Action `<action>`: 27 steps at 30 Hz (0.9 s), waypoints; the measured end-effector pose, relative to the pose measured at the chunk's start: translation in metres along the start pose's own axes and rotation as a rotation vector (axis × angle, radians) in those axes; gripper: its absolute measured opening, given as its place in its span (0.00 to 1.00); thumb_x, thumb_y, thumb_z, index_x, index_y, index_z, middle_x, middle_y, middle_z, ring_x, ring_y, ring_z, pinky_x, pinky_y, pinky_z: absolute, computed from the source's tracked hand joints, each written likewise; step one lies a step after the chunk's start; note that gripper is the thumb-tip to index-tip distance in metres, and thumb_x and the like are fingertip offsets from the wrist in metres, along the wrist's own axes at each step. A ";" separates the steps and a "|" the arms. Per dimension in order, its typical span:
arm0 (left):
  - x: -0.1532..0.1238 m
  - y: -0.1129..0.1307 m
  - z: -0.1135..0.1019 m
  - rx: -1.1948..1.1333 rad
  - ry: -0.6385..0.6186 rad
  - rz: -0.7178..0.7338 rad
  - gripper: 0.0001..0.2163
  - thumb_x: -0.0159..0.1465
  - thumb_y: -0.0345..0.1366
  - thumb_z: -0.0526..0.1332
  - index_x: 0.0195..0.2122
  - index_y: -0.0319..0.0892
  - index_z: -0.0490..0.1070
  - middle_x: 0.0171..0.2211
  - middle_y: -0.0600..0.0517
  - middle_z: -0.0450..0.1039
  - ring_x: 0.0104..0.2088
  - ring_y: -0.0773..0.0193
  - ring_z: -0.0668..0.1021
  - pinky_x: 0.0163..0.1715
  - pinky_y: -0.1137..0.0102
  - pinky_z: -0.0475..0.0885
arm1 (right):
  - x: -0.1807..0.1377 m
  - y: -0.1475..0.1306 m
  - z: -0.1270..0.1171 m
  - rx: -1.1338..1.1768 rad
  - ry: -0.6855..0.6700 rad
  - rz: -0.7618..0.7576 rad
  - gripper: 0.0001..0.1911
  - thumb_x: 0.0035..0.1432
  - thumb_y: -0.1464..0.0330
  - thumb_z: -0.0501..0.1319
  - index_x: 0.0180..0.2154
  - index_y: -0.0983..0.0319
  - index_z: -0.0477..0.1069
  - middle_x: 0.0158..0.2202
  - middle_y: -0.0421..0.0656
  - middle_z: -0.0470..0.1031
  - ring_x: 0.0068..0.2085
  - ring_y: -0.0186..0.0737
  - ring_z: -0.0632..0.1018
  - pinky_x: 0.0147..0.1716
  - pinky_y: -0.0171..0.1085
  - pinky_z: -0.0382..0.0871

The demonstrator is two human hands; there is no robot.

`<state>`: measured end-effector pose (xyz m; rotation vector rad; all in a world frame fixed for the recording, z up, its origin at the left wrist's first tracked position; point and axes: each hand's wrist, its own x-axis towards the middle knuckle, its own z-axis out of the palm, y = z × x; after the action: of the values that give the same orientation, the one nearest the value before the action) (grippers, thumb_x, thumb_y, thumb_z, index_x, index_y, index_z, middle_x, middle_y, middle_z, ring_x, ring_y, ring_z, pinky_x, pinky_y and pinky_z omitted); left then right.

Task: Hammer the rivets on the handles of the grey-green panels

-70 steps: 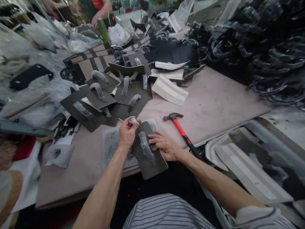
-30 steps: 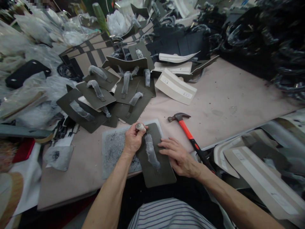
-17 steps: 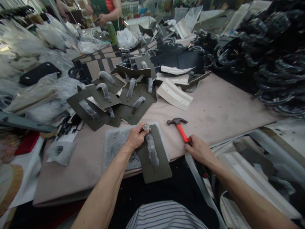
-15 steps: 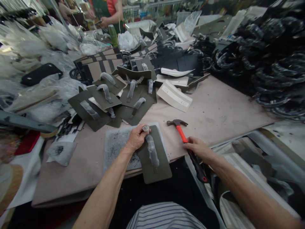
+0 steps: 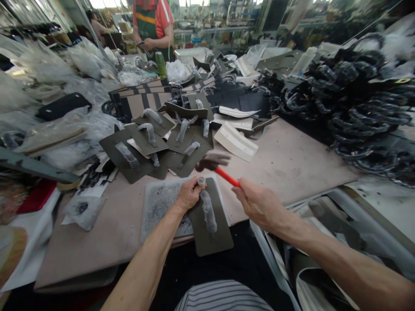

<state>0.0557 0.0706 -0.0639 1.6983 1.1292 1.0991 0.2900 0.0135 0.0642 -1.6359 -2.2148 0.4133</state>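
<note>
The left hand (image 5: 189,196) pinches a tool (image 5: 201,181) at the far end of a panel (image 5: 216,220) overhanging the table's (image 5: 119,216) near edge, while the right hand (image 5: 261,203) wraps around a hammer (image 5: 227,176).

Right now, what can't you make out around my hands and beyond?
All in the head view:
Lower end of the round-topped tool: hidden by your left hand.
Striking face of the hammer: blurred.
The hammer's lower handle: hidden by your right hand.
Part of the speckled pad: covered by the panel.
Whether the co-worker holds anything: too small.
</note>
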 end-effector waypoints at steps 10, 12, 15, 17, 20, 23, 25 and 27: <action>-0.001 0.001 0.001 0.006 -0.012 -0.013 0.05 0.63 0.32 0.58 0.36 0.42 0.74 0.33 0.52 0.76 0.35 0.62 0.77 0.39 0.69 0.70 | -0.003 -0.004 -0.002 -0.065 0.119 -0.032 0.17 0.70 0.59 0.43 0.31 0.59 0.59 0.20 0.40 0.64 0.19 0.36 0.63 0.22 0.36 0.47; -0.001 0.002 0.001 0.036 -0.014 -0.010 0.05 0.63 0.31 0.58 0.34 0.42 0.74 0.31 0.52 0.76 0.33 0.62 0.76 0.37 0.69 0.69 | -0.002 -0.002 -0.002 -0.107 -0.070 -0.067 0.15 0.69 0.60 0.47 0.31 0.58 0.60 0.19 0.39 0.64 0.18 0.35 0.61 0.22 0.37 0.44; -0.001 0.003 0.001 0.046 -0.020 -0.006 0.06 0.63 0.32 0.58 0.36 0.42 0.74 0.33 0.52 0.77 0.35 0.62 0.76 0.39 0.69 0.69 | 0.002 -0.004 -0.005 -0.011 0.017 -0.032 0.16 0.70 0.58 0.46 0.32 0.58 0.60 0.20 0.38 0.64 0.20 0.35 0.63 0.22 0.36 0.47; -0.001 0.004 0.001 0.037 -0.022 -0.003 0.06 0.64 0.33 0.57 0.37 0.43 0.74 0.34 0.52 0.77 0.35 0.61 0.76 0.40 0.69 0.69 | 0.002 -0.005 -0.004 0.081 0.188 0.013 0.18 0.71 0.57 0.42 0.33 0.58 0.58 0.21 0.38 0.64 0.21 0.36 0.64 0.23 0.35 0.50; 0.000 0.007 0.001 0.027 -0.018 -0.020 0.05 0.63 0.33 0.58 0.35 0.42 0.74 0.32 0.52 0.76 0.34 0.62 0.76 0.39 0.69 0.70 | -0.001 0.002 0.004 0.025 0.053 0.004 0.16 0.70 0.59 0.43 0.32 0.58 0.59 0.20 0.39 0.64 0.19 0.36 0.63 0.22 0.36 0.48; 0.000 0.008 0.001 0.016 -0.016 -0.041 0.05 0.62 0.33 0.59 0.35 0.42 0.75 0.32 0.52 0.76 0.34 0.62 0.76 0.38 0.69 0.70 | -0.002 0.021 0.010 -0.079 -0.165 0.031 0.14 0.69 0.59 0.48 0.33 0.59 0.62 0.20 0.39 0.65 0.20 0.36 0.63 0.22 0.36 0.45; 0.000 0.007 0.001 0.012 -0.011 -0.035 0.06 0.63 0.33 0.59 0.37 0.42 0.75 0.33 0.51 0.77 0.35 0.61 0.77 0.40 0.68 0.71 | 0.001 0.037 0.016 -0.034 -0.144 0.103 0.16 0.70 0.57 0.46 0.34 0.59 0.62 0.21 0.38 0.66 0.21 0.37 0.65 0.23 0.35 0.48; 0.000 0.005 0.001 0.007 -0.012 -0.024 0.05 0.63 0.33 0.59 0.37 0.42 0.75 0.34 0.51 0.78 0.36 0.61 0.78 0.41 0.68 0.72 | 0.003 0.056 0.026 0.061 -0.109 0.183 0.19 0.70 0.56 0.44 0.32 0.59 0.61 0.22 0.38 0.66 0.23 0.37 0.67 0.25 0.34 0.52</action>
<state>0.0581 0.0690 -0.0593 1.6901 1.1445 1.0704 0.3251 0.0321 0.0169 -1.8300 -2.1131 0.6264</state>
